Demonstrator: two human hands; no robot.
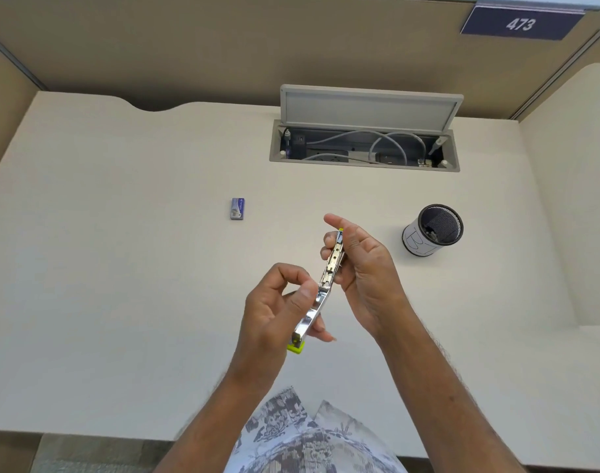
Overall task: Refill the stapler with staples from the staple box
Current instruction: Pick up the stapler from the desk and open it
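Two hands hold an opened stapler [326, 278] above the counter [121, 268].
Left hand [278, 312] fingers pinch its chrome lower end; right hand [363, 264] fingers clasp the upper end; staple box [237, 208] lies well beyond the left fingers.
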